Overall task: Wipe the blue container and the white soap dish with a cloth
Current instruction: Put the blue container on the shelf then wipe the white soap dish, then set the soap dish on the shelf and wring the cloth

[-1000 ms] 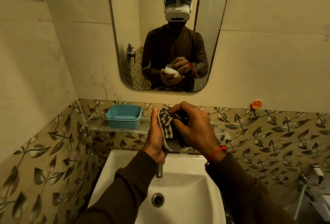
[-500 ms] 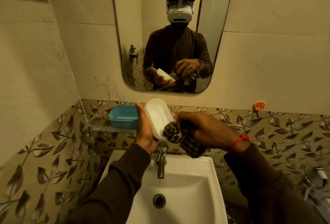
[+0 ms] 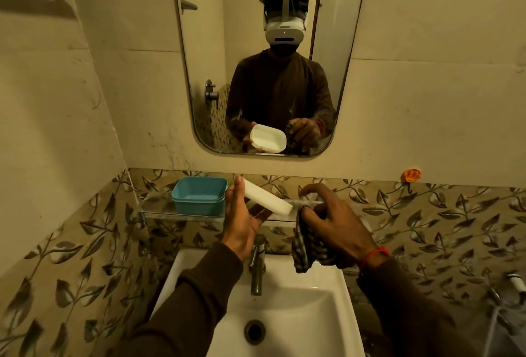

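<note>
White soap dish (image 3: 267, 198) in left hand (image 3: 242, 220)

No readable text, label, brand, number or sign anywhere in view. White rectangular plastic soap dish (image 3: 267, 197) in left hand (image 3: 242, 220): plain surface, no marking. Blue rectangular plastic container (image 3: 199, 197), just left of left hand: no label. Checked cloth (image 3: 306, 248) under right hand (image 3: 336, 225): pattern only, no lettering.

Single head view, forward and down, close over sink (image 3: 284, 325)
</note>
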